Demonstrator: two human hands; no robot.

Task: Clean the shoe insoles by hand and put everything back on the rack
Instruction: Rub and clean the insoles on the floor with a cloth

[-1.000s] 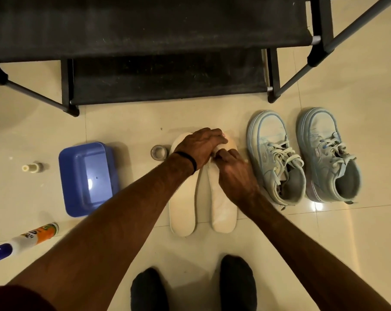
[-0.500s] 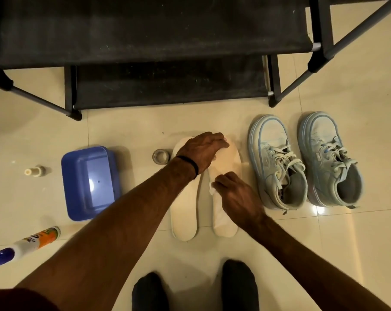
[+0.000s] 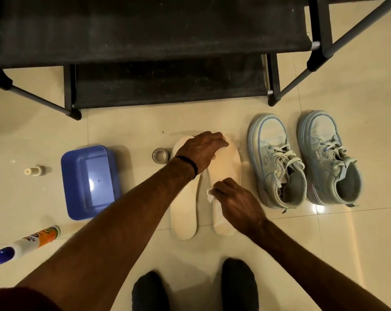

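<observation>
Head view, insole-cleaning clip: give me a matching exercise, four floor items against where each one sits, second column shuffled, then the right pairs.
Things:
1. tub
2. tape roll
3. shoes
4. bottle

Places:
A. right of the insoles, toes toward the rack
B. lying at the far left, blue cap toward the frame's edge
C. between the tub and the insoles, by the left wrist
D. left of the left forearm, open side up

Pairs: 1-D, 2-C, 3-A, 4-B
</observation>
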